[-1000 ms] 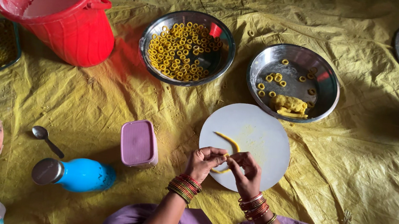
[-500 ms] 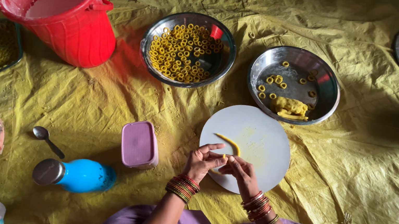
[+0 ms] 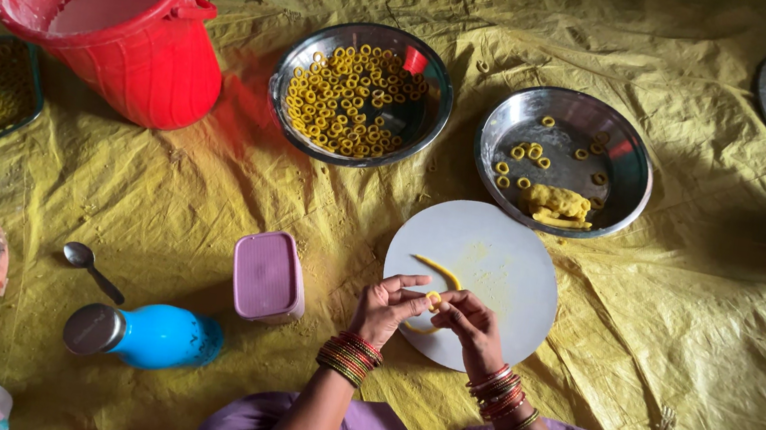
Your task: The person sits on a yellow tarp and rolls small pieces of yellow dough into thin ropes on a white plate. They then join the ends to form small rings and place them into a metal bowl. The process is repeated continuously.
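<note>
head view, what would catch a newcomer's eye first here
The bright red bucket at upper left stands out on the yellow sheet, beside a steel bowl heaped with small yellow dough rings. At bottom centre, the left hand and right hand, both with red bangles, pinch a dough ring over a round white board. A blue bottle lies on its side at lower left.

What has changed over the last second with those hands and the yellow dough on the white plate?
Little. The left hand and right hand have closed together over the near edge of the white plate, now pinching a small dough ring between the fingertips. The dough strip lies on the plate as before. Both steel bowls, the red bucket, pink box and blue bottle have not moved.
</note>
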